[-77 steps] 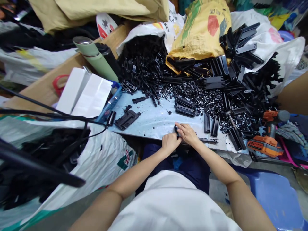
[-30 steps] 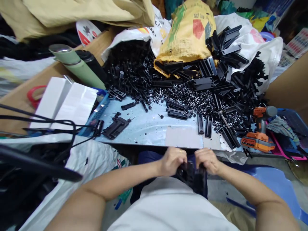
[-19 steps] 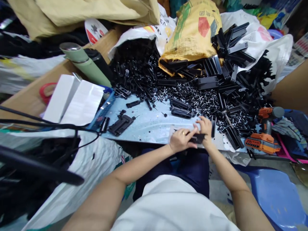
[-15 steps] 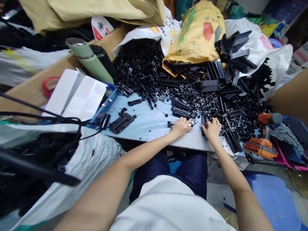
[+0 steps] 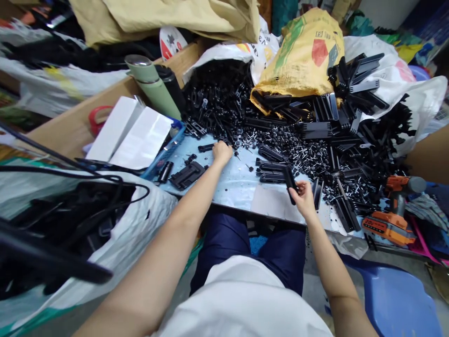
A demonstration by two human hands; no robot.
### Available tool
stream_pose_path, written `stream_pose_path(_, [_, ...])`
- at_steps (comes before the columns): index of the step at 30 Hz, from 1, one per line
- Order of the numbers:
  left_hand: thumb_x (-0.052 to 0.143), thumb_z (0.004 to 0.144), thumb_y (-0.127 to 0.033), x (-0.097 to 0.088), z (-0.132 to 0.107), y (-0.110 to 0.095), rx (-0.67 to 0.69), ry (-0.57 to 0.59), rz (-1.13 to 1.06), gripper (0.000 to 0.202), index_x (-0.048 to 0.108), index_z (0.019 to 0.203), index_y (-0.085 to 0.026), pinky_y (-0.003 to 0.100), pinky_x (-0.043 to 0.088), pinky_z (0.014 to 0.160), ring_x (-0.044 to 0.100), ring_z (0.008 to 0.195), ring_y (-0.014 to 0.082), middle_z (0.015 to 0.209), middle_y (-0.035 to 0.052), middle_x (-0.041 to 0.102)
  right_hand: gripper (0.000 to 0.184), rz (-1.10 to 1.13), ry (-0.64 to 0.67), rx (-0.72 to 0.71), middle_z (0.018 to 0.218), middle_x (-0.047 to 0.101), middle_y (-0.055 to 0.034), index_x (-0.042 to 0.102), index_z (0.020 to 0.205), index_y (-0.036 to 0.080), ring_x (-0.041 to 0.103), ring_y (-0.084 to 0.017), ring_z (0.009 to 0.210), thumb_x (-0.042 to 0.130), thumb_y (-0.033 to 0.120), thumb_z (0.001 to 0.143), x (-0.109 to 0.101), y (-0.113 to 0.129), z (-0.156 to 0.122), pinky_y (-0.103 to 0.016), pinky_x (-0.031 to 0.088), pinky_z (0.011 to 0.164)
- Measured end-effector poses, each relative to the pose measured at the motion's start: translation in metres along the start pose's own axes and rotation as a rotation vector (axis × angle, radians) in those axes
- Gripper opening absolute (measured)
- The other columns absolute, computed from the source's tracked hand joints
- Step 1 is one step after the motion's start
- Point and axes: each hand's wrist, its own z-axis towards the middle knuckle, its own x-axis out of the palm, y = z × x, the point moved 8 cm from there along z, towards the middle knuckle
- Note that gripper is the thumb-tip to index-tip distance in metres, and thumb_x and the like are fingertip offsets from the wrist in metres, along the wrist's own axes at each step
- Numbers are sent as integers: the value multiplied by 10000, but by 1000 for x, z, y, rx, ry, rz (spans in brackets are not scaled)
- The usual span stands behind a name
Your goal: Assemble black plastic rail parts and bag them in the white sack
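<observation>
Our right hand (image 5: 303, 196) pinches a black rail (image 5: 289, 185); of our left hand (image 5: 222, 152), we cannot tell. Likely we are picking parts (image 5: 206, 148); the next move needs precise pinching

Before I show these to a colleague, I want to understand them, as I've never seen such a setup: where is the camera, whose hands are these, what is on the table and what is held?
There is no machine here, only a person's two bare hands. Every picture comes from one camera worn on that person's head, looking forward and down, so the white shirt fills the bottom.

The right hand holds a black bar. The left hand is by a small black piece; whether anything is in its grip is hidden.

On the pale blue table lie a heap of black parts and what look like screws. A yellow bag lies behind, and an orange drill at the right.
</observation>
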Motion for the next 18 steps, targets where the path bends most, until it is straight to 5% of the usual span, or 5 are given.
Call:
stream_pose_path(3, [427, 802, -59, -4, -13, -5, 93, -32, -89, 201, 463, 996, -18, 395, 396, 937, 486, 1033, 307, 1005, 209, 500, 584, -125, 21, -76, 935, 572, -73, 355, 1222, 167, 585, -162, 814, 588, 381, 731, 12, 9, -7, -327, 490, 766])
stream_pose_path(6, [455, 834, -128, -1, -49, -8, 278, -20, -278, 166, 449, 990, -72, 378, 431, 880, 527, 938, 270, 921, 133, 523, 452, -485, 121, -165, 986, 568, -107, 489, 1202, 160, 549, -207, 927, 560, 309, 781, 23, 18, -20, -376, 454, 846])
stream_pose_path(11, [510, 811, -248, 42, -135, -7, 406, 423, -706, 352, 413, 1128, -126, 257, 474, 613, 529, 600, 153, 793, 30, 516, 435, -819, 382, -285, 1202, 520, -137, 542, 1244, 193, 479, -256, 1098, 537, 352, 839, 56, 27, -40, -403, 391, 937])
stream_pose_path(14, [640, 734, -357, 62, -174, -10, 404, 618, -839, 454, 477, 1081, -113, 210, 434, 503, 511, 571, 138, 825, 49, 523, 417, -750, 389, -177, 1077, 584, -131, 534, 1261, 184, 524, -240, 1026, 451, 346, 886, 61, 26, -34, -399, 403, 914])
stream_pose_path(18, [488, 861, -511, 63, -194, -17, 445, 616, -826, 412, 554, 919, -109, 213, 428, 515, 493, 555, 136, 747, 57, 534, 500, -206, 290, 79, 1058, 593, -113, 472, 1310, 177, 593, -175, 856, 316, 439, 914, 52, 23, -24, -326, 484, 785])
